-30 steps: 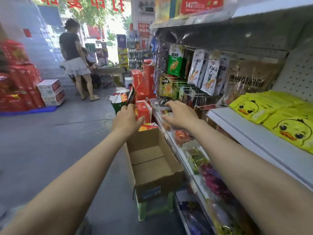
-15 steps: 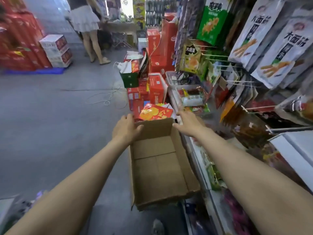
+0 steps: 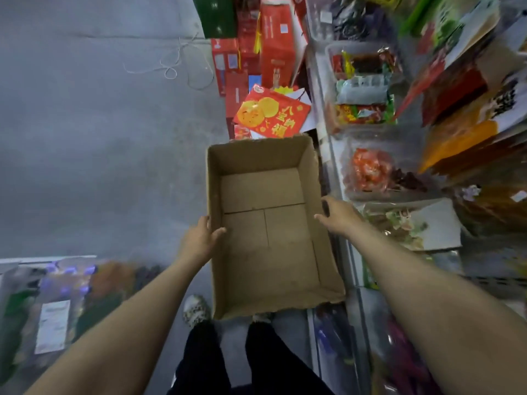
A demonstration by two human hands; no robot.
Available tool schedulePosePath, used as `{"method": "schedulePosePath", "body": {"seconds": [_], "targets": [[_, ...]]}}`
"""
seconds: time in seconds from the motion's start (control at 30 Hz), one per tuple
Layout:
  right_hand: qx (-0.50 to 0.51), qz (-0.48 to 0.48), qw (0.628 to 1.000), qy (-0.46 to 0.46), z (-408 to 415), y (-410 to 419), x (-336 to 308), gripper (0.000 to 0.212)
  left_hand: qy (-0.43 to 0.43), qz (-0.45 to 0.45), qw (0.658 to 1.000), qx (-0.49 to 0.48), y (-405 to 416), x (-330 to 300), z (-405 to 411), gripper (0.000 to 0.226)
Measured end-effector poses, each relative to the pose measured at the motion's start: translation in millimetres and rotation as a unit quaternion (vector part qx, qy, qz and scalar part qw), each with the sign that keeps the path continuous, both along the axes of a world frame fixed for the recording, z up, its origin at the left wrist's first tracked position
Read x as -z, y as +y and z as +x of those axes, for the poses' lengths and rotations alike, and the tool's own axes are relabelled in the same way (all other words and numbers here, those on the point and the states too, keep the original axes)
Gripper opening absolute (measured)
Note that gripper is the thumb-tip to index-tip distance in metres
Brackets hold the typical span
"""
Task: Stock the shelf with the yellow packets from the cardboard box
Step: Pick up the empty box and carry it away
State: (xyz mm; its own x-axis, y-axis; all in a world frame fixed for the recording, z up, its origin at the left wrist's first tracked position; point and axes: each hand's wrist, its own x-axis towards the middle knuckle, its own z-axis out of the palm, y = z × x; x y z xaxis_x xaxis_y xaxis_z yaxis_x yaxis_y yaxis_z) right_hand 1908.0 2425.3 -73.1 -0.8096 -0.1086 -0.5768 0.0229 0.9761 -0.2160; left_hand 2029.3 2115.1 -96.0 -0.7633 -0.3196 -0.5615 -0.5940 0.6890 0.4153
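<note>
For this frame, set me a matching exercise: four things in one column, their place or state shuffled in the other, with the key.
Things:
1. cardboard box
2. left hand
3. right hand
4. red packet with oranges

Places or states:
A. lies beyond the box's far end
B. holds the wall nearest the shelf
C. empty, bare bottom showing
D. grips the wall on the floor side, thumb inside

Pairs: 1-C, 2-D, 3-B, 4-A

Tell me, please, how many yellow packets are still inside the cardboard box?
0. The cardboard box shows only its bare bottom; the left hand and right hand grip its side walls.
</note>
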Motion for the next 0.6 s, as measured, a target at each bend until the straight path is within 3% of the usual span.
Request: {"method": "schedulePosePath", "body": {"seconds": [0.23,0.4,0.6], "targets": [[0.082,0.011,0.995,-0.062,9.6,8.1,53.5,0.073,-0.039,0.116,0.980,-0.157,-0.8,50.0,15.1,0.062],[0.119,-0.048,0.991,-0.030,16.3,17.2,73.6,0.065,-0.004,0.153,0.974,-0.170,3.9,64.0,18.8,0.051],[0.129,-0.066,0.989,0.000,24.3,15.7,79.6,0.065,0.006,0.187,0.962,-0.200,-0.7,70.8,25.5,0.063]]}}
